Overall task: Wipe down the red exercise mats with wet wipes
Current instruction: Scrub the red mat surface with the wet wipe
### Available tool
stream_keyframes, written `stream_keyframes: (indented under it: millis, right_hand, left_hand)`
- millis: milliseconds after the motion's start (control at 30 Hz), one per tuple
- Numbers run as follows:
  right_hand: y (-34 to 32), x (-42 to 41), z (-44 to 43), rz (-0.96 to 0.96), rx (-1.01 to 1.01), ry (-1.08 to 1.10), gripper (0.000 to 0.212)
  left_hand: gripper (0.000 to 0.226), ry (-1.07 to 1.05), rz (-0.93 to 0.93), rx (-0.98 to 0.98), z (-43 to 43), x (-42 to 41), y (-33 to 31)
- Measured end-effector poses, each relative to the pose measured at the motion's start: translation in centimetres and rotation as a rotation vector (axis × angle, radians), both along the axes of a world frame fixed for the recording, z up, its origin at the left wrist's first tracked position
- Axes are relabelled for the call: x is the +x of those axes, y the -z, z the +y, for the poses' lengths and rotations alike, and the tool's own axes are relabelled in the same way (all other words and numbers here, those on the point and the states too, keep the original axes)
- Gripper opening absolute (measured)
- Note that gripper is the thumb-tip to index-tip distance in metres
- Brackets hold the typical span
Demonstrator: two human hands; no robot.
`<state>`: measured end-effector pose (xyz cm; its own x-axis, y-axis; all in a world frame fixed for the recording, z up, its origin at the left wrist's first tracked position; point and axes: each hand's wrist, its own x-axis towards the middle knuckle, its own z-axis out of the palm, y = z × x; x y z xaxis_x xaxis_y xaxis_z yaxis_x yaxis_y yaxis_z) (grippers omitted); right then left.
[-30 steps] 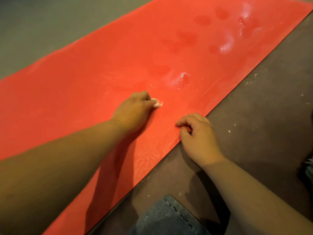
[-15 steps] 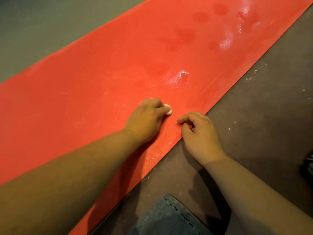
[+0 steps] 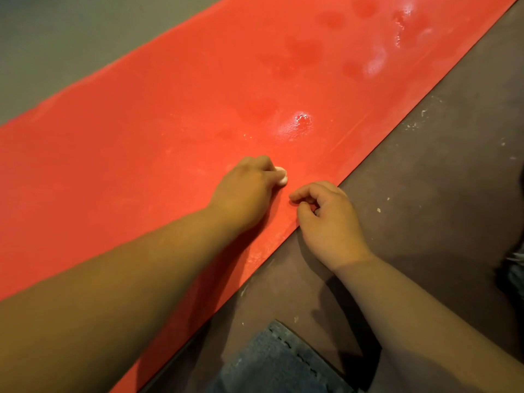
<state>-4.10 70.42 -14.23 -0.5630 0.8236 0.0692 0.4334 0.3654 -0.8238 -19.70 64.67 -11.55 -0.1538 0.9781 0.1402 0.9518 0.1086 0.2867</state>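
A long red exercise mat (image 3: pixel 175 114) runs diagonally across the floor from lower left to upper right, with wet, shiny patches and darker damp spots toward its far end. My left hand (image 3: pixel 246 191) presses a small balled white wet wipe (image 3: pixel 282 177) onto the mat near its right edge; only the tip of the wipe shows past my fingers. Right beside it, my right hand (image 3: pixel 329 222) rests on the mat's edge with fingers curled loosely and nothing in it.
Dark brown floor (image 3: pixel 425 194) with small white specks lies right of the mat. Grey-green floor (image 3: pixel 56 38) lies beyond its far side. A knee in blue denim (image 3: pixel 278 361) shows at the bottom, and a dark object at the right frame edge.
My left hand with the wipe has slid along the mat to the right, closer to my right hand and the mat's edge. My right hand has stayed in place.
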Motion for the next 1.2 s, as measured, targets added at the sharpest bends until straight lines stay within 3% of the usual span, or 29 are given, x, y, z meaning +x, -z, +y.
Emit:
stream_keyframes:
  millis: [100,200,267,333,433,533,600,767,967,1067,1133,1200]
  right_hand:
    - [0.1,0.1,0.0,0.001,-0.006,-0.002,0.024]
    - [0.1,-0.3,0.0,0.005,-0.003,-0.005,0.026]
    - [0.1,-0.4,0.0,0.011,-0.005,0.007,0.026]
    - [0.1,-0.4,-0.1,0.031,-0.013,0.035,0.025]
    - [-0.3,-0.5,-0.2,0.098,-0.032,0.118,0.026]
    - [-0.8,-0.5,0.6,0.189,-0.035,0.251,0.036]
    - [-1.3,-1.3,1.4,0.140,0.057,0.201,0.038]
    - [-1.8,-6.8,2.1,-0.176,0.174,-0.155,0.028]
    - [-2.1,-5.2,1.4,-0.289,0.332,-0.414,0.008]
    - [-2.2,-5.0,4.5,-0.320,0.371,-0.249,0.019]
    - [-2.4,-6.3,6.1,-0.334,0.287,-0.060,0.021]
    - [-2.5,-8.2,5.4,-0.323,0.229,-0.002,0.019]
  left_hand:
    - [0.036,0.068,0.134,-0.053,-1.3,-4.0,-0.5]
    - [0.025,-0.333,0.162,-0.059,-0.9,-9.4,-0.5]
    - [0.025,-0.531,0.134,-0.091,0.6,-8.4,-0.2]
    - [0.026,-0.504,0.068,-0.100,2.4,-4.0,0.2]
    - [0.024,-0.246,0.018,-0.107,3.6,2.7,0.5]
    - [0.033,-0.161,-0.138,-0.082,1.9,2.2,-0.8]
    - [0.042,-0.158,-0.258,-0.061,-0.7,-0.2,-1.8]
    - [0.053,-0.355,-0.120,-0.221,-8.0,-7.1,-1.3]
    - [0.057,-0.395,0.080,-0.306,-12.5,-8.0,1.6]
    - [0.057,-0.416,0.093,-0.337,-12.4,-8.5,2.1]
    - [0.057,-0.410,0.106,-0.342,-12.3,-8.6,2.2]
    - [0.057,-0.414,0.110,-0.342,-12.3,-8.5,2.2]
